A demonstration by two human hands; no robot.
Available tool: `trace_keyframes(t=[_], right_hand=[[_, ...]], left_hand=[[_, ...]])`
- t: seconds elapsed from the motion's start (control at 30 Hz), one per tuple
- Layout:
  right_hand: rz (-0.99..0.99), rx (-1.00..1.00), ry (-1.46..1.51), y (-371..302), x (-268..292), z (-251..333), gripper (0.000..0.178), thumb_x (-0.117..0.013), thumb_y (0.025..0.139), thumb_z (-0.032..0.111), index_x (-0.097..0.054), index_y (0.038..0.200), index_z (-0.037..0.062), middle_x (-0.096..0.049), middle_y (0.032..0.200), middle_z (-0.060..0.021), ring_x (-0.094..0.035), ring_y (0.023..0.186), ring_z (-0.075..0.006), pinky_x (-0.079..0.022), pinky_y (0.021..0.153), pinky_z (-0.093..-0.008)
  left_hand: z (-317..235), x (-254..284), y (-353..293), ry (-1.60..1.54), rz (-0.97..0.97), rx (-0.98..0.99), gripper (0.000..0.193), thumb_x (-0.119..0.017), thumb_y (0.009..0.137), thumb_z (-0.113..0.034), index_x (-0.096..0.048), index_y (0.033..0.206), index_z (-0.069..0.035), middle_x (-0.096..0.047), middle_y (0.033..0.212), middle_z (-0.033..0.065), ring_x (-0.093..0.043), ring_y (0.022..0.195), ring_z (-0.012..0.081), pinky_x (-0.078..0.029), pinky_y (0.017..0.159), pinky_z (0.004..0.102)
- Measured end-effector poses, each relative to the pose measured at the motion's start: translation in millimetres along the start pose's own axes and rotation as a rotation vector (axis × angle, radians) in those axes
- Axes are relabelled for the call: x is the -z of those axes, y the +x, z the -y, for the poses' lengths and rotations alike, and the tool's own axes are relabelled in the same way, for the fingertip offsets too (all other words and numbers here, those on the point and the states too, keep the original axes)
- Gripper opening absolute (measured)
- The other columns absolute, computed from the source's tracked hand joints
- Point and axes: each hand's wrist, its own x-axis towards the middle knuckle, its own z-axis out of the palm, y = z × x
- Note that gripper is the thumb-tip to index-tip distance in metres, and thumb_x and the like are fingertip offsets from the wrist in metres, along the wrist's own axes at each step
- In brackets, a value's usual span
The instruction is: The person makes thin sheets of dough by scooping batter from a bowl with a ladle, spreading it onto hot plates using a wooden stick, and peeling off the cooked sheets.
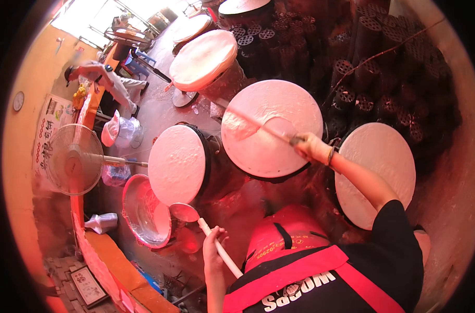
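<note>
- Currently, in the head view, the right hand [311, 147] is gripping a blurred paddle [250, 120] across the white mass [295, 104] in the central vat [277, 179].
- The left hand [214, 251] is grasping a pale-handled ladle [184, 212]; its bowl is hanging near the basin [138, 224] and left vat [206, 156].
- Ridged and smoother patches are showing on the mass, so its working looks begun, not finished; how much is remaining, I cannot tell.

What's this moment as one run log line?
left hand: grips ladle by its handle, near basin | right hand: holds long tool over round white surface
</note>
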Motion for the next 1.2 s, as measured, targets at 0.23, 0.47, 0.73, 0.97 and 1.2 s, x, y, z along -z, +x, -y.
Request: trace_keyframes(t=[0.23,0.47,0.73,0.97,1.2], right_hand=[[0.0,-0.018,0.055,-99.6,-25.7,-35.7,0.034,-0.057,0.089,0.042,-0.065,0.107,0.0144,-0.042,0.053,0.0061,-0.036,0.043,-0.0038,-0.028,0.039,-0.0209],[-0.393,0.05,0.221,-72.2,-115.0,-72.7,0.037,-0.059,0.088,0.04,-0.06,0.119,0.0191,-0.037,0.052,0.0093,-0.03,0.039,-0.0025,-0.026,0.036,-0.0205],[-0.369,0.095,0.689,-167.3,-234.5,-136.2,0.047,-0.048,0.093,0.043,-0.046,0.133,0.0175,-0.036,0.053,0.0065,-0.032,0.04,-0.0049,-0.026,0.037,-0.0211],[-0.539,0.31,0.683,62.9,-352.6,-39.5,0.023,-0.043,0.097,0.034,-0.052,0.101,0.0128,-0.047,0.059,0.0043,-0.04,0.041,-0.0072,-0.032,0.037,-0.0241],[-0.817,0.265,0.801,142.7,-386.2,-52.8,0.023,-0.042,0.096,0.037,-0.049,0.096,0.0152,-0.046,0.054,0.0017,-0.041,0.036,-0.0105,-0.033,0.03,-0.0263]], left_hand=[[-26.4,5.5,18.1,0.09,0.144,-0.032,0.032,-0.058,0.088,-0.017,-0.055,0.116,-0.003,-0.057,0.118,0.0043,-0.052,0.11,0.0141,-0.045,0.091,0.0269],[-76.5,-2.6,54.8,0.298,0.42,-0.046,0.037,-0.058,0.088,-0.015,-0.051,0.122,-0.005,-0.052,0.128,0.0034,-0.042,0.124,0.0152,-0.04,0.099,0.0292],[-101.7,78.9,120.9,0.452,0.565,-0.129,0.03,-0.06,0.087,-0.016,-0.056,0.115,-0.008,-0.056,0.122,0.0013,-0.048,0.111,0.0074,-0.041,0.095,0.0254],[-106.7,170.0,119.8,0.318,0.506,-0.17,0.056,-0.061,0.086,-0.015,-0.038,0.134,0.001,-0.057,0.12,0.0037,-0.048,0.111,0.0083,-0.036,0.096,0.0226],[-103.4,222.5,117.1,0.344,0.37,-0.167,0.045,-0.059,0.087,-0.016,-0.048,0.127,0.002,-0.053,0.128,0.0057,-0.044,0.119,0.0096,-0.034,0.097,0.0239]])
